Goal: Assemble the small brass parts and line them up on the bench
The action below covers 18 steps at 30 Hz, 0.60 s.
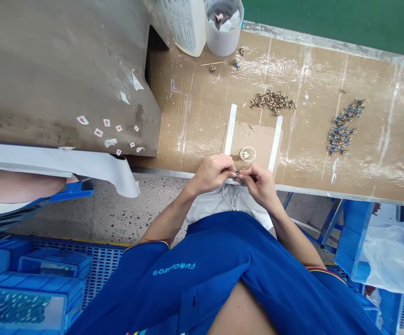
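Note:
My left hand (213,173) and my right hand (260,182) meet at the near edge of the cardboard-covered bench (310,135). Both are closed in a pinch on a tiny dark metal part (238,173) held between the fingertips. Just beyond the fingers lies a small roll of clear tape (247,154) on a cardboard patch framed by two white strips. Farther back sits a heap of brass-coloured small parts (272,101). At the right lies a heap of bluish small parts (343,126).
A white cup (223,32) with scraps and a white ribbed container (184,23) stand at the bench's back. A grey machine top (62,74) with paper stickers fills the left. Blue crates (30,284) lie on the floor left, a blue bin with plastic bag (383,251) right.

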{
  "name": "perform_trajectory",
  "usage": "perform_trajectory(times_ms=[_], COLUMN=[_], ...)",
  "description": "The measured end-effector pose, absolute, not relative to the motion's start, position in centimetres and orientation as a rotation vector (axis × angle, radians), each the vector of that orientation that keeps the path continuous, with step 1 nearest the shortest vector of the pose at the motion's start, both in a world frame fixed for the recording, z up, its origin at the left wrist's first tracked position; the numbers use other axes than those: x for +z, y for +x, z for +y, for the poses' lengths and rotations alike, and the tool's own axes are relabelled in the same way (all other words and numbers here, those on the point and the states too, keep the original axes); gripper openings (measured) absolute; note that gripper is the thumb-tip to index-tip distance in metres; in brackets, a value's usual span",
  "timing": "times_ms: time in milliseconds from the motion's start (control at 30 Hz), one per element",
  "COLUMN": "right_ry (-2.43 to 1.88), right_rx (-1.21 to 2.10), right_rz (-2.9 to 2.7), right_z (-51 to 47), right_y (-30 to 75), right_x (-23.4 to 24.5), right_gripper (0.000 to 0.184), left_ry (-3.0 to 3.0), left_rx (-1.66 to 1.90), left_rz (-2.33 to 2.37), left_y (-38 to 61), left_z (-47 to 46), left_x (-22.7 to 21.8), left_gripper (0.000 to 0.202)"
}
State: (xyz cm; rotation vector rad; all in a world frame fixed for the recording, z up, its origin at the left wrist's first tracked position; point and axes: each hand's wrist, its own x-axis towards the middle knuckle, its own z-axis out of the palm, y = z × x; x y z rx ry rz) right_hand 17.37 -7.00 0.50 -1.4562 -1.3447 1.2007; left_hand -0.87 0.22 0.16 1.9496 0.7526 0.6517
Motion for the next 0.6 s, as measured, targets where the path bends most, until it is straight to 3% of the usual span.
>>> perform_trajectory(times_ms=[600], right_ry=[-1.399], right_rx=[1.3], right_rz=[-1.132], right_z=[-7.22], right_y=[17.81], right_x=[0.22], right_gripper=[0.025], left_ry=[2.032], left_rx=[0.689], left_rz=[0.651], left_y=[-0.78], left_z=[0.72], left_x=[-0.19], left_gripper=[0.031])
